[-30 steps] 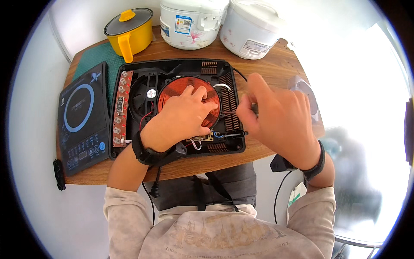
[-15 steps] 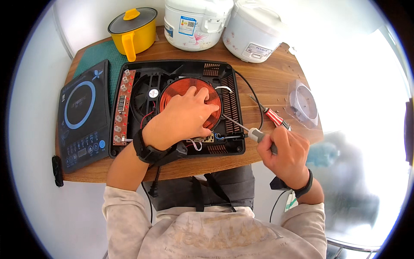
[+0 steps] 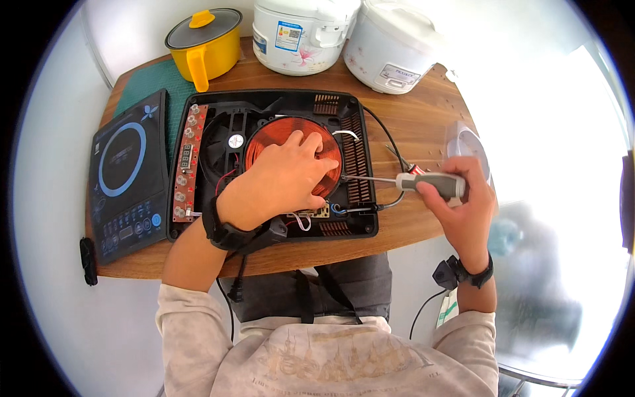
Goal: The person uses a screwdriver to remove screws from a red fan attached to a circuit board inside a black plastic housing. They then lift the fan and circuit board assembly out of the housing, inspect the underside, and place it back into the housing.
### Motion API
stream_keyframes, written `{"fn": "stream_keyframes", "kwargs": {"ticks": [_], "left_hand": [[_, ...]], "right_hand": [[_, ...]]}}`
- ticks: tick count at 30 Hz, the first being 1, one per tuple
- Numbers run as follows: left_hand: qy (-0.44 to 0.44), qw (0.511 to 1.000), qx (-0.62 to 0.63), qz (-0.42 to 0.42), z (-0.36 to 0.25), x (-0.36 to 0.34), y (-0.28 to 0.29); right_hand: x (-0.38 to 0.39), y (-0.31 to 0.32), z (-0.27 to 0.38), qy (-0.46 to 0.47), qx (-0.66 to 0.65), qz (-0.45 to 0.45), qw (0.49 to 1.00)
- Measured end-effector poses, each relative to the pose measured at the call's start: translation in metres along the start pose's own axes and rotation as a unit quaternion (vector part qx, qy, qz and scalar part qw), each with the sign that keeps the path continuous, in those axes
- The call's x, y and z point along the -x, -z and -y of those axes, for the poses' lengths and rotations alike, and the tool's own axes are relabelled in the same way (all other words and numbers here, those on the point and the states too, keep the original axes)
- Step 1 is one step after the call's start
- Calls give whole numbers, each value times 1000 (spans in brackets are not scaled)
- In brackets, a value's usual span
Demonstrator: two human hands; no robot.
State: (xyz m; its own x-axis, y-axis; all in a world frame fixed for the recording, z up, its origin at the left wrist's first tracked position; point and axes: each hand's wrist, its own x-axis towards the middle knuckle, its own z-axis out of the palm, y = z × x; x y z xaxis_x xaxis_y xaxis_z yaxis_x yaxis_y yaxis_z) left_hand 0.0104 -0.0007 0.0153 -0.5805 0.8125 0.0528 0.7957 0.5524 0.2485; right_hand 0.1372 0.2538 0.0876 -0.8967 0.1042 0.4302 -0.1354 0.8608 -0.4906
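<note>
The opened black housing of an induction cooker (image 3: 368,228) lies in front of me, with a round copper coil (image 3: 264,135) inside. My left hand (image 3: 278,175) rests on the coil with its fingers spread, touching the windings. My right hand (image 3: 471,208) is closed around the grey handle of a screwdriver (image 3: 433,185). Its shaft runs nearly level to the left, and the tip meets the coil's right edge. A red circuit board (image 3: 190,162) with a display runs along the housing's left side. Beside it, a fan (image 3: 215,149) is partly covered by the frame.
To the left lies the cooker's black top panel (image 3: 126,178), overlapping a green mat (image 3: 145,86). A yellow pot (image 3: 208,56) and two white rice cookers (image 3: 291,56) stand behind. Another screwdriver (image 3: 417,170), partly hidden, and a clear round-shaped package (image 3: 469,142) lie at right.
My right hand has moved up and right and turned its grip on the screwdriver, whose shaft now lies flatter. My left hand stays on the coil.
</note>
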Motion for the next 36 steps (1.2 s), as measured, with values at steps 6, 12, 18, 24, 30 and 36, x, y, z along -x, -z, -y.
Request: {"fn": "stream_keyframes", "kwargs": {"ticks": [6, 12, 18, 24, 30, 36], "left_hand": [[3, 1000, 2, 4, -3, 0, 4], [2, 1000, 3, -1, -2, 1, 2], [-4, 1000, 7, -7, -3, 1, 4], [-11, 1000, 8, -22, -1, 3, 1], [-13, 1000, 7, -26, -2, 2, 0], [-17, 999, 4, -48, 0, 4, -3]], "right_hand": [[-30, -18, -5, 29, -112, -13, 993], [-52, -27, 6, 111, -81, -32, 990], [-65, -35, 11, 145, -97, -19, 985], [-76, -30, 48, 71, -224, 103, 966], [-73, -42, 41, 224, -134, 84, 962], [-64, -38, 43, 203, -104, 42, 973]]}}
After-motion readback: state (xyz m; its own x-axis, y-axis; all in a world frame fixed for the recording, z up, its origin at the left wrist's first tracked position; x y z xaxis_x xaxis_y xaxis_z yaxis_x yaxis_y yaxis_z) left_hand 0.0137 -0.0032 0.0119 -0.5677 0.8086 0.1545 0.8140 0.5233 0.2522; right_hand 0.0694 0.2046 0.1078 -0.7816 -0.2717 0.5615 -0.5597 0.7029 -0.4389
